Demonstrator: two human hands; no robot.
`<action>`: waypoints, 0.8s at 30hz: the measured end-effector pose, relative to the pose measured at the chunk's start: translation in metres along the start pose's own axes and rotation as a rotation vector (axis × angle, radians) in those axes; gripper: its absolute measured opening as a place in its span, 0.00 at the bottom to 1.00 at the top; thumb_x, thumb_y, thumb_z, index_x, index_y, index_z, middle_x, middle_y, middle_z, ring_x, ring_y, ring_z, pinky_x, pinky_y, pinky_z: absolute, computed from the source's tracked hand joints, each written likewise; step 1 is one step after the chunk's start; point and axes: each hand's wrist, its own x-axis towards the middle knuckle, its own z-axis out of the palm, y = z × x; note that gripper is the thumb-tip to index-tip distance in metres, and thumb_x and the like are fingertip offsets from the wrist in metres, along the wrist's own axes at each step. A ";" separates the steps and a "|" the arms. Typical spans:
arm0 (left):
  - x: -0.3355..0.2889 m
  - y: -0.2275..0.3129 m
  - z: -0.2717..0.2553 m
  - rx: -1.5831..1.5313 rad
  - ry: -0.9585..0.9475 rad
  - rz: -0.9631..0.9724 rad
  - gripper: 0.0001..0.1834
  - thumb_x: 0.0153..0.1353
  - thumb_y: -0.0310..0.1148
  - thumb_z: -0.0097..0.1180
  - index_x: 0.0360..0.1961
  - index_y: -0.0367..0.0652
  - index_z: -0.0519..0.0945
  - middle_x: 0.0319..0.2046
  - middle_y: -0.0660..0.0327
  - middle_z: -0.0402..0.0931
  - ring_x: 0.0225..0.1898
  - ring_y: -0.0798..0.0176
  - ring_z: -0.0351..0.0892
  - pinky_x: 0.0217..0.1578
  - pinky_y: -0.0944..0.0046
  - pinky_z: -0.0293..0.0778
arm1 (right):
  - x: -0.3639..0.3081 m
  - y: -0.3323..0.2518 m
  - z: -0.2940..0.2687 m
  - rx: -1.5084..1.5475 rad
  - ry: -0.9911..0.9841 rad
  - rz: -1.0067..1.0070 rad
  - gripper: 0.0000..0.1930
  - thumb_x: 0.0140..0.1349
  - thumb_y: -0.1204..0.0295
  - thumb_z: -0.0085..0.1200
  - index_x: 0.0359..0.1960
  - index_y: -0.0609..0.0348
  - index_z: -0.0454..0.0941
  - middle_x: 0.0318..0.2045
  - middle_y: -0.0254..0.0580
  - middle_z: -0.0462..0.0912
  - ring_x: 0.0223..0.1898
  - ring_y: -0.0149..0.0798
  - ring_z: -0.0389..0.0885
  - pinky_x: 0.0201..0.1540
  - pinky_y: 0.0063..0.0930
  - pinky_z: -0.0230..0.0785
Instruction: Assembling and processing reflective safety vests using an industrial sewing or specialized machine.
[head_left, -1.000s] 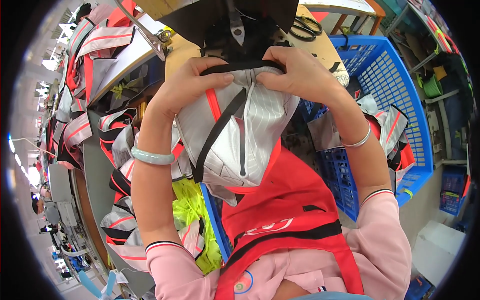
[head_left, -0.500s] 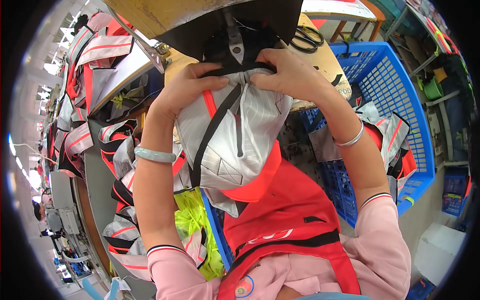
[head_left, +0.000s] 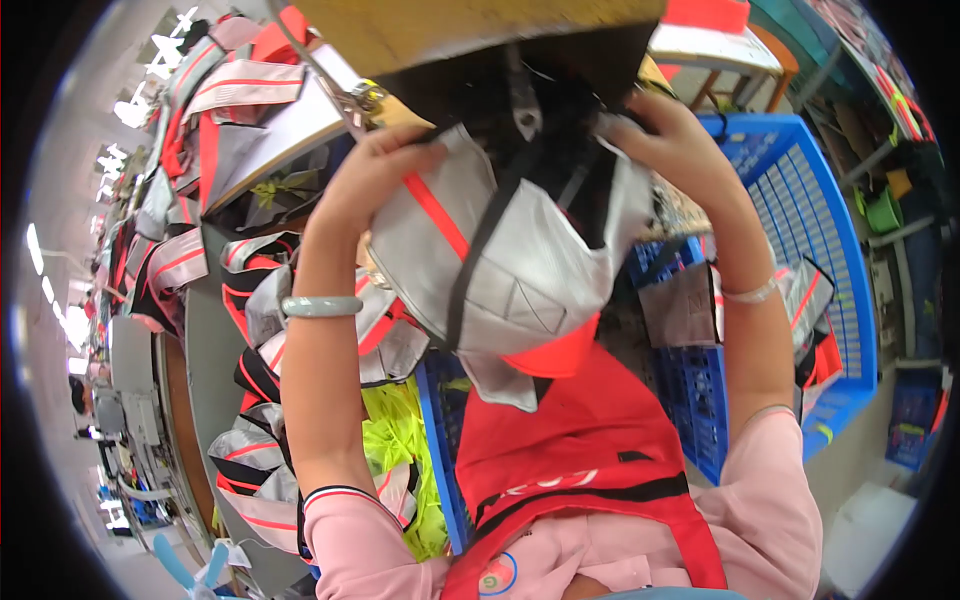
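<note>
Bag [head_left: 545, 265] is clamped in your left fingers [head_left: 425, 156] and right fingers [head_left: 625, 133]. You're likely spreading it; next, pull evenly.

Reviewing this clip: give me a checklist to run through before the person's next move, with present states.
1. Left hand gripping the silver-grey fabric piece at its upper left: ok.
2. Right hand at the piece's upper right: ok.
3. Right-hand grip firm: cannot tell, fingers blurred.
4. Hands spread apart: ok, the metal machine part shows between them.
5. Fabric clear of that part: cannot tell, dark there.
6. Blue basket clear of the right hand: ok.
</note>
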 end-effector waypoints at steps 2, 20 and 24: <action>-0.023 -0.018 -0.014 0.263 -0.090 0.093 0.21 0.60 0.32 0.57 0.53 0.36 0.76 0.45 0.61 0.78 0.46 0.68 0.77 0.50 0.67 0.71 | -0.024 0.004 -0.005 -0.039 -0.252 0.004 0.13 0.53 0.65 0.56 0.25 0.64 0.73 0.18 0.34 0.72 0.23 0.26 0.68 0.25 0.28 0.62; -0.101 -0.128 0.093 0.391 -0.518 0.154 0.29 0.49 0.39 0.58 0.51 0.34 0.75 0.43 0.48 0.79 0.43 0.54 0.78 0.41 0.57 0.74 | -0.194 -0.115 0.150 -0.584 -0.747 -0.678 0.23 0.52 0.69 0.59 0.50 0.64 0.73 0.52 0.50 0.74 0.42 0.49 0.80 0.39 0.38 0.74; -0.114 -0.124 0.095 0.318 -0.563 0.026 0.26 0.52 0.37 0.55 0.52 0.35 0.76 0.43 0.50 0.79 0.42 0.57 0.77 0.41 0.58 0.74 | -0.205 -0.104 0.158 -0.665 -0.660 -0.786 0.23 0.52 0.65 0.60 0.48 0.66 0.74 0.48 0.53 0.76 0.44 0.48 0.79 0.40 0.39 0.73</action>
